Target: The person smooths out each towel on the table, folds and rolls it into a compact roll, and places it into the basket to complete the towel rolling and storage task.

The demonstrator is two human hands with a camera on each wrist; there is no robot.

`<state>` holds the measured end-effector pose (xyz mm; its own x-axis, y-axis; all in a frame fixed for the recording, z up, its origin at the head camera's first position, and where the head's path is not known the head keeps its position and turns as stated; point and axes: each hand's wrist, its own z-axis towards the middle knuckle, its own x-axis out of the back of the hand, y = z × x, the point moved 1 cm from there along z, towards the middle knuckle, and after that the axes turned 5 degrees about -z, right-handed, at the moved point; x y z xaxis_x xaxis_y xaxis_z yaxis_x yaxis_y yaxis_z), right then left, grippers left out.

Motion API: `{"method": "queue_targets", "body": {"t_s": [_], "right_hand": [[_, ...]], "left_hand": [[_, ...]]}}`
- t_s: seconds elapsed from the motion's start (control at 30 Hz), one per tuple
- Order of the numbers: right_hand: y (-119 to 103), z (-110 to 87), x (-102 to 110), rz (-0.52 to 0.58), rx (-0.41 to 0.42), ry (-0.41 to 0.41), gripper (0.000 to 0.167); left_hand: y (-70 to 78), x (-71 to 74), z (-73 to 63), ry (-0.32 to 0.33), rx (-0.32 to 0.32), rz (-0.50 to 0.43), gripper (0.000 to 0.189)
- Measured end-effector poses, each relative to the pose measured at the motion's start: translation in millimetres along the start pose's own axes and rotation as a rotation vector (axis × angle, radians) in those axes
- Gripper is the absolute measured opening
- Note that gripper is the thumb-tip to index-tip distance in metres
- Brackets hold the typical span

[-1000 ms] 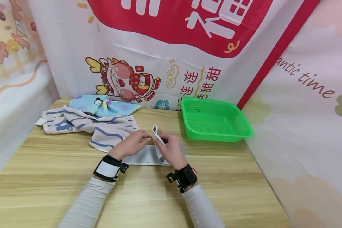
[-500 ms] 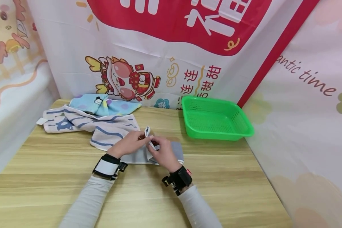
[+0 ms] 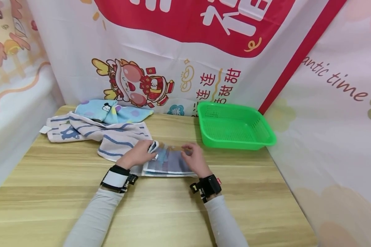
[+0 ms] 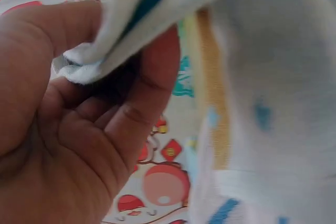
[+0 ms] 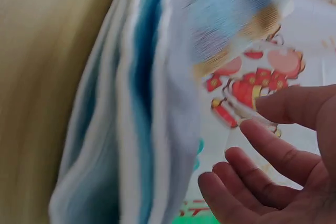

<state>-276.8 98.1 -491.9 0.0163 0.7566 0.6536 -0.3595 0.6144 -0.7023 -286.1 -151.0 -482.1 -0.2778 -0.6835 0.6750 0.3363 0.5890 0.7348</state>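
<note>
A folded towel (image 3: pixel 173 162), grey-blue with white edges and a tan stripe, lies in layers on the table in front of me. My left hand (image 3: pixel 137 155) pinches a raised part of it at its left side; in the left wrist view the white hem (image 4: pixel 84 69) passes between thumb and fingers. Over the towel's right end is my right hand (image 3: pixel 197 159), holding nothing. The right wrist view shows its fingers (image 5: pixel 273 150) loosely bent and apart from the stacked towel edges (image 5: pixel 152 103).
A striped towel (image 3: pixel 117 140) lies rumpled at the left, partly behind my left hand. Behind it is a light-blue patterned towel (image 3: pixel 126 115). A green plastic basket (image 3: pixel 238 144) stands at the back right of the wooden table (image 3: pixel 160 212), near the printed backdrop (image 3: pixel 170 58).
The raised towel part has passed from my right hand to my left and moved left. My right hand has let go and moved right, and the towel's right part now lies folded in layers.
</note>
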Motion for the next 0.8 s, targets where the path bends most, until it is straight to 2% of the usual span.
{"method": "queue_targets", "body": {"t_s": [0.13, 0.23, 0.33, 0.47, 0.57, 0.63, 0.7, 0.8], "right_hand": [[11, -1.3, 3, -0.067, -0.005, 0.016, 0.024], [13, -0.9, 2, -0.09, 0.019, 0.0, 0.025], [14, -0.2, -1, -0.121, 0.047, -0.046, 0.026], [15, -2.6, -6, -0.172, 0.056, -0.131, 0.027], [15, -4.5, -9, -0.19, 0.05, -0.165, 0.028], [15, -4.8, -10, -0.193, 0.054, -0.169, 0.028], [14, -4.4, -10, -0.193, 0.056, -0.174, 0.028], [13, -3.0, -10, -0.208, 0.054, -0.196, 0.028]], "left_hand": [[16.5, 12.0, -6.2, 0.06, -0.024, -0.08, 0.009], [21.1, 20.9, -9.9, 0.104, -0.021, -0.093, 0.014], [16.9, 26.4, -14.0, 0.096, 0.041, -0.029, 0.032], [4.1, 26.6, -20.4, 0.028, 0.166, 0.083, 0.058], [0.8, 26.1, -23.7, 0.055, 0.216, 0.147, 0.063], [4.4, 26.5, -24.8, 0.094, 0.192, 0.179, 0.058], [11.2, 25.6, -24.8, 0.096, 0.147, 0.187, 0.048], [22.3, 15.6, -22.5, -0.001, 0.054, 0.197, 0.033]]}}
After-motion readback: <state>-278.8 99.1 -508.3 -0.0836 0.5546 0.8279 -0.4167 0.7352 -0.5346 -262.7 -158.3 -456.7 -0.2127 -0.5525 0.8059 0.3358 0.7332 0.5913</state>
